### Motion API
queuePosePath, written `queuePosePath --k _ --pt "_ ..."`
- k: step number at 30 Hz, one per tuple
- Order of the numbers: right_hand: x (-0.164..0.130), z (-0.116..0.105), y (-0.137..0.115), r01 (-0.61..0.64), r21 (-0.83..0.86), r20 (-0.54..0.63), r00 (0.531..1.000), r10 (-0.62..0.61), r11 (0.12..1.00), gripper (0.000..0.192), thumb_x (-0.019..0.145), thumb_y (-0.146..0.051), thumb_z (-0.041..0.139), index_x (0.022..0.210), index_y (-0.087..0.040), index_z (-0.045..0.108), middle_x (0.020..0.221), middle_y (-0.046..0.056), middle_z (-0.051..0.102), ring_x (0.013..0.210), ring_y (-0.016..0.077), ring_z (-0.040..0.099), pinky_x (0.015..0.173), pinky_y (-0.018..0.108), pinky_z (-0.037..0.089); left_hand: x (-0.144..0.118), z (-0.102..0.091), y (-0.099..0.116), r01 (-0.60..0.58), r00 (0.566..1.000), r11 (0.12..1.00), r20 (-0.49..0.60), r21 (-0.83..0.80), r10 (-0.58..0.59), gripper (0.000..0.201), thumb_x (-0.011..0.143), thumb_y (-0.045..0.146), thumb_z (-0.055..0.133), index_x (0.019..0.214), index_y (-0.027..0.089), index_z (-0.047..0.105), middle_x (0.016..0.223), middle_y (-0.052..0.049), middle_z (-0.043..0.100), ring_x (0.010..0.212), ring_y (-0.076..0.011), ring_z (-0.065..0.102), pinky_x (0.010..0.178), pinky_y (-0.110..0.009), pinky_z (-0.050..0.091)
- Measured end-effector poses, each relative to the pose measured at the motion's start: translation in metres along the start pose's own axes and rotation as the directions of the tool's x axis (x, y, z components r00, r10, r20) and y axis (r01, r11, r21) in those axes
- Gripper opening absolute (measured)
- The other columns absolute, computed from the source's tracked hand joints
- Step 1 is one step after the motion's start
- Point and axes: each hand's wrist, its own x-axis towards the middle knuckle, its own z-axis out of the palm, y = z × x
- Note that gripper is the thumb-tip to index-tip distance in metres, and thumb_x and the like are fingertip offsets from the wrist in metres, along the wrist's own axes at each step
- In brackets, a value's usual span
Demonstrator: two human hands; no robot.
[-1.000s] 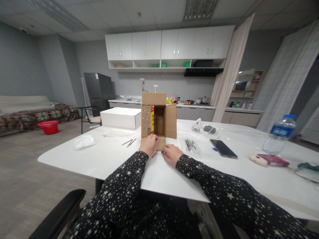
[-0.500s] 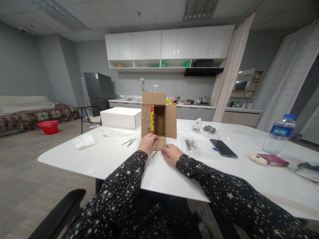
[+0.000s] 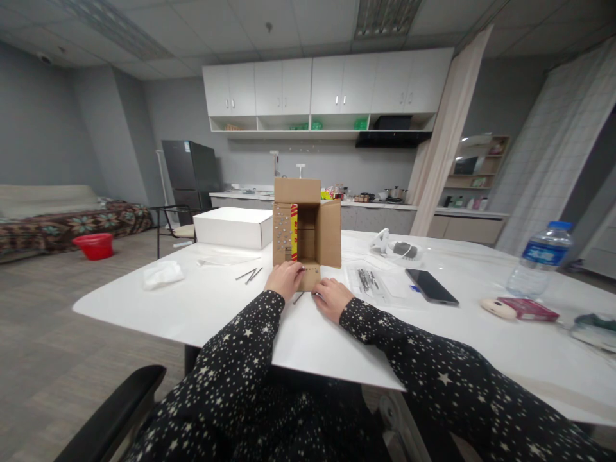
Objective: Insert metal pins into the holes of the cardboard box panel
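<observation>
An open cardboard box [image 3: 330, 234] stands on the table with its opening facing me and its flaps spread. Small shiny bits dot the left flap [image 3: 282, 231], beside a yellow and red strip. My left hand [image 3: 285, 280] rests at the left of the lower flap [image 3: 309, 280], fingers bent and closed around something too small to name. My right hand [image 3: 333, 298] is at that flap's near right corner, its fingertips pressed together; what they hold is hidden. Between the hands, a thin dark rod [image 3: 298, 297] lies on the table.
Several long nails or screws [image 3: 251, 275] and a crumpled tissue [image 3: 163, 274] lie left, before a white box [image 3: 233, 228]. To the right are a clear tray of small dark parts [image 3: 368, 284], a phone [image 3: 432, 286], a maroon packet [image 3: 527, 308] and a water bottle [image 3: 539, 260].
My left hand has shifted slightly down toward me at the lower flap. My right hand and the box look unmoved.
</observation>
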Motion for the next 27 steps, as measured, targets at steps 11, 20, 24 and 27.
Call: queuePosePath --k 11,20,24,27 --pt "0.0013 0.0018 0.0010 0.008 -0.014 -0.006 1.000 -0.008 1.000 0.026 0.091 -0.028 0.042 0.103 -0.020 0.064 0.103 0.008 0.060 0.094 0.0214 0.052 0.076 0.032 0.038 0.0005 -0.0015 0.0001 0.020 0.999 1.000 0.031 0.013 -0.021 0.015 0.089 0.023 0.048 0.095 0.020 0.062 0.100 -0.007 0.069 0.095 -0.0209 0.063 0.083 -0.032 0.047" --pt "0.0003 -0.0015 -0.0005 -0.004 -0.003 0.024 1.000 0.004 1.000 0.025 0.091 -0.026 0.042 0.105 -0.020 0.063 0.105 0.009 0.059 0.098 0.0211 0.051 0.080 0.031 0.038 0.0019 -0.0005 -0.0025 0.022 0.999 1.000 0.029 0.017 -0.023 0.016 0.089 0.024 0.048 0.094 0.020 0.063 0.101 -0.007 0.069 0.096 -0.0216 0.063 0.084 -0.033 0.047" --pt "0.0001 -0.0020 -0.0008 -0.003 -0.005 0.014 1.000 0.003 1.000 0.025 0.091 -0.026 0.043 0.104 -0.020 0.063 0.104 0.008 0.060 0.097 0.0212 0.052 0.079 0.032 0.038 0.0017 -0.0015 -0.0033 0.028 0.999 1.000 0.015 0.006 -0.028 0.017 0.089 0.023 0.048 0.095 0.021 0.063 0.101 -0.007 0.069 0.096 -0.0223 0.064 0.084 -0.034 0.047" --pt "0.0001 -0.0020 -0.0010 -0.006 -0.003 0.021 1.000 0.006 1.000 0.025 0.091 -0.026 0.043 0.104 -0.020 0.063 0.105 0.008 0.060 0.097 0.0209 0.052 0.079 0.031 0.038 0.0014 -0.0014 -0.0038 0.032 0.999 0.999 0.009 -0.002 -0.032 0.017 0.088 0.022 0.048 0.095 0.021 0.063 0.100 -0.007 0.070 0.094 -0.0220 0.064 0.084 -0.034 0.048"
